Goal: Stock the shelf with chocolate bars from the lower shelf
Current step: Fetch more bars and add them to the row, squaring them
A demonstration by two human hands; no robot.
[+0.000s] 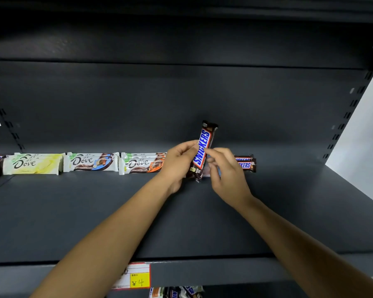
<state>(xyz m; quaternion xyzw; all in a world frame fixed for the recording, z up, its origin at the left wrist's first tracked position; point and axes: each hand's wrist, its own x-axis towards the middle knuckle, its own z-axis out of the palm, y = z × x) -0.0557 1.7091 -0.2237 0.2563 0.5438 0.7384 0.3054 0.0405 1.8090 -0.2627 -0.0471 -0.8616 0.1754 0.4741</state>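
Dark grey metal shelf (289, 211) and its slotted back panel fill our view. We see both hands holding one brown-wrapped Snickers chocolate bar (201, 150) nearly upright over the shelf's middle. The left hand (178, 162) pinches its left edge, and the right hand (227, 173) curls fingertips onto its right edge. Along the far wall lie white-wrapped Dove bars (91, 162) at left and flat Snickers bars (246, 163) just behind the right hand. A yellow price tag (138, 276) marks the near lip.
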